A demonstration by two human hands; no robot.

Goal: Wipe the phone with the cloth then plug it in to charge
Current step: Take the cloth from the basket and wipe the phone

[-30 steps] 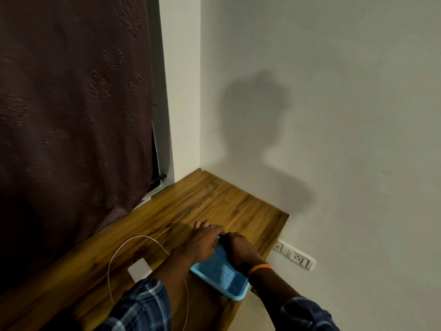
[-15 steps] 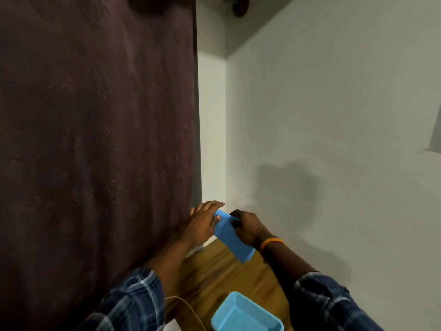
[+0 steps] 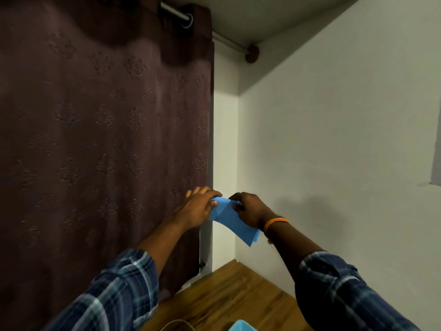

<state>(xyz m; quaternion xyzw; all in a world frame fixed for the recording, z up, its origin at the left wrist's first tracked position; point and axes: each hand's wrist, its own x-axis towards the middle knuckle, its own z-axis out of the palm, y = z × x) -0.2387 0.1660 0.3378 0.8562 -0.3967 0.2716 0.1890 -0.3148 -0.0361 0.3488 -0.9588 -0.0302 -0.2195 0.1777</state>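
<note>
A curtain (image 3: 102, 139) walls the left, a wall (image 3: 334, 139) (bare) the right; open air between.

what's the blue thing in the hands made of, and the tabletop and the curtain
Blue cloth: looks like thin, soft, matte fabric, since it bends and droops between the left hand and right hand.
Tabletop: wood or wood-look laminate, brown streaked grain with a slight sheen; which one is unclear.
Curtain: heavy dark maroon textile, matte, with a raised floral pattern.

Dim indoor light w/ soft shadow on the right wall (image 3: 334, 139); curtain (image 3: 95, 139) slightly blurred, wide-angle bending at edges, no glare.
</note>
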